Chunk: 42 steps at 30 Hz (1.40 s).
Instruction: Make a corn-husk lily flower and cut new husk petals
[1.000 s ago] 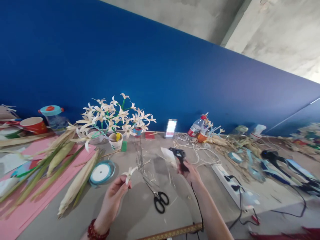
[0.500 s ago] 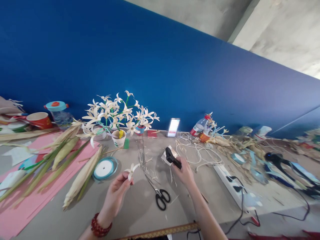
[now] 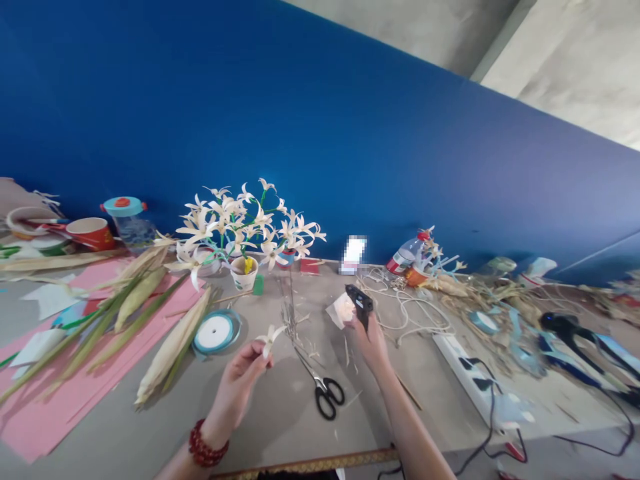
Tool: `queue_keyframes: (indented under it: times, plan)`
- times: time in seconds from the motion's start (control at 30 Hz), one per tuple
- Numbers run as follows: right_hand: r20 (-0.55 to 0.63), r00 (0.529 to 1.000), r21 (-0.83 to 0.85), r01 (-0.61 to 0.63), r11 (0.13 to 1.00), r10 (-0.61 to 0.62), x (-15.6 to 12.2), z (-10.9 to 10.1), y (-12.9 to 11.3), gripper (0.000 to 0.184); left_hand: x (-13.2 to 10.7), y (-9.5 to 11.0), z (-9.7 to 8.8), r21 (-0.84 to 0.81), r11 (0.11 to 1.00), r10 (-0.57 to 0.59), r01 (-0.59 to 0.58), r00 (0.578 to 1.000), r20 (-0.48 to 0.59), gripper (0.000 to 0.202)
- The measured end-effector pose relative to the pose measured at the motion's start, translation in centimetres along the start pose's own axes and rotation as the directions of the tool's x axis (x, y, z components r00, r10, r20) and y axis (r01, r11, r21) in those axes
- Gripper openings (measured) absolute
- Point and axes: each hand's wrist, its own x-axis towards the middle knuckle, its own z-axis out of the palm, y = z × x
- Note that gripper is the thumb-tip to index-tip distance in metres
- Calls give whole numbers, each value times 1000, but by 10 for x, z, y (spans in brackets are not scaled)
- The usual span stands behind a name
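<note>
Between the thumb and fingers of my left hand (image 3: 244, 375) is a small cream husk flower (image 3: 271, 339), pinched at its base. My right hand (image 3: 371, 343) is wrapped around the handle of a black glue gun (image 3: 361, 301), its nozzle pointing up and to the left. Just beside the gun lies a crumpled white paper or wrapper (image 3: 340, 311) on the table. Black-handled scissors (image 3: 327, 398) rest between my two forearms, with thin wire stems (image 3: 289, 313) beyond them. A spool of blue ribbon (image 3: 214, 331) lies left of the held flower.
Finished cream flowers (image 3: 240, 223) stand in cups at the back. Corn husks (image 3: 173, 353) and pink paper (image 3: 30, 427) cover the left side. On the right are a white power strip (image 3: 463, 377), white cord (image 3: 425, 310) and a bottle (image 3: 403, 255). A blue wall (image 3: 320, 133) rises behind.
The glue gun has turned in my right hand, its body now showing more upright. My left hand still pinches the flower. The whole view has shifted slightly.
</note>
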Motion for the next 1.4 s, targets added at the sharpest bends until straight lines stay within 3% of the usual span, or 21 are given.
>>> queue_keyframes:
  times: [0.1, 0.27, 0.33, 0.4, 0.5, 0.6, 0.73, 0.8, 0.9, 1.03, 1.13, 1.2, 1.27, 1.4]
  plan:
    - [-6, 999, 216, -31, 976, 33, 2, -7, -13, 46, 0, 1, 0, -10, 1000, 7, -7, 1000, 0, 20]
    - [55, 996, 546, -91, 833, 73, 3, -22, -45, 37, 0, -1, 0, -6, 1000, 14, -13, 1000, 13, 19]
    - [147, 985, 688, -164, 707, 86, 0, -29, -60, 33, 1, -2, 0, -4, 1000, 21, -21, 1000, 6, 19]
    - [257, 963, 809, -257, 528, 75, -7, -31, -77, 30, 1, -2, 1, -9, 1000, 24, -24, 1000, -6, 19]
    - [380, 925, 861, -352, 368, -4, -26, -27, -100, 32, 0, 0, 3, -22, 999, 31, -32, 999, -17, 19]
    - [511, 858, 827, -473, 303, -54, -48, -15, -118, 29, -2, 3, 4, -16, 999, 51, -51, 999, -17, 21]
    - [645, 764, 740, -630, 233, 17, -66, 1, -131, 33, -2, 4, 2, 7, 999, 52, -52, 998, -26, 23]
    - [639, 764, 722, -635, 275, 88, -69, 6, -136, 34, -2, 4, 1, 2, 999, 54, -54, 998, -36, 22]
    - [572, 799, 682, -589, 433, 185, -69, 9, -143, 34, -1, 5, 1, 3, 998, 67, -66, 996, -58, 21]
    - [491, 849, 649, -506, 568, 196, -67, 9, -146, 40, 0, 7, 2, 30, 995, 95, -93, 991, -92, 22]
    - [486, 856, 594, -472, 651, 176, -66, 9, -145, 41, -5, 9, 3, 138, 979, 166, -152, 981, -97, 19]
    - [498, 848, 552, -470, 689, 179, -66, 8, -145, 42, -10, 13, 4, 277, 925, 278, -262, 960, -22, 16]
    - [489, 847, 519, -473, 712, 206, -66, 8, -145, 43, -15, 20, 7, 378, 830, 388, -411, 911, 139, 12]
    - [471, 858, 471, -442, 763, 206, -69, 9, -146, 43, -19, 39, 14, 424, 615, 477, -665, 742, 470, 18]
